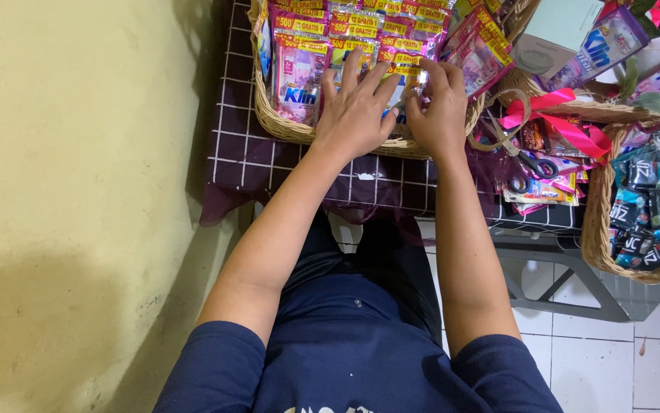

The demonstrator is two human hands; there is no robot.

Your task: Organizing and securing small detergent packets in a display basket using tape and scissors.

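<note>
While both hands work at the near rim of the basket, the scene reads from left to right:
Basket: the woven basket (284,126) sits on a dark checked cloth (249,157), packed with upright pink sachets (299,76).
Left hand: the left hand (354,111) lies spread and flat over the front row; best kept pressing lightly so the row stays upright.
Right hand: the right hand (438,107) pinches a sachet top (419,74) with its fingertips; a gentle, straight grip seems wise.
Beside: scissors (525,164) and a pink ribbon (563,122) lie just right of the basket.
</note>
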